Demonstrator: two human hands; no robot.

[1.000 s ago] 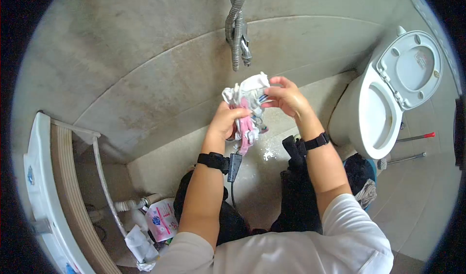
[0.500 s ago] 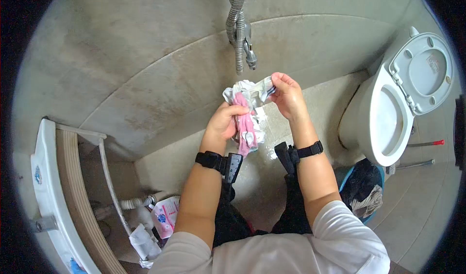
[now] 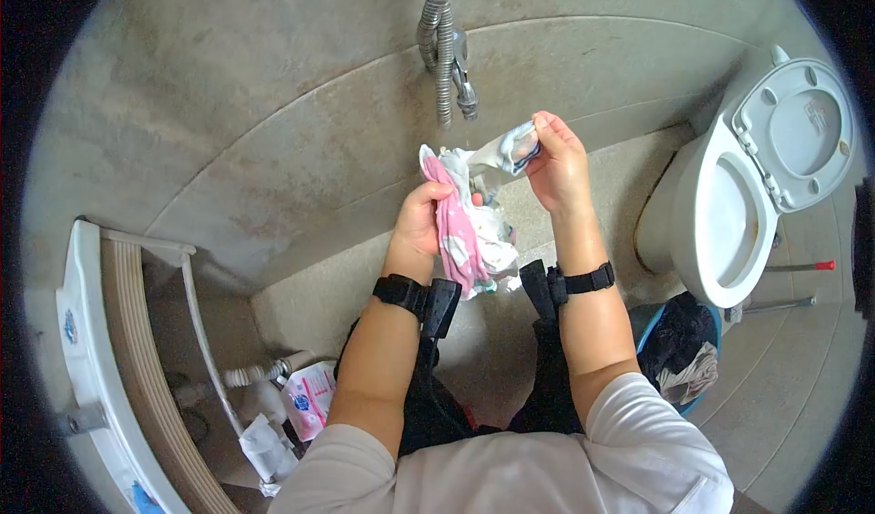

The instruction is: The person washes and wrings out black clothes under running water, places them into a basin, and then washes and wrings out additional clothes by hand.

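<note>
Hands (image 3: 419,222) (image 3: 561,169) closed on bunched pink-and-white cloth (image 3: 458,233)

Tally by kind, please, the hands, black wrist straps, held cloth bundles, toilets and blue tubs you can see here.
Left hand and right hand: 2
Left wrist strap and right wrist strap: 2
Cloth bundle: 1 (separate pieces within cannot be told)
Toilet: 1
Blue tub: 1
Total: 7
</note>
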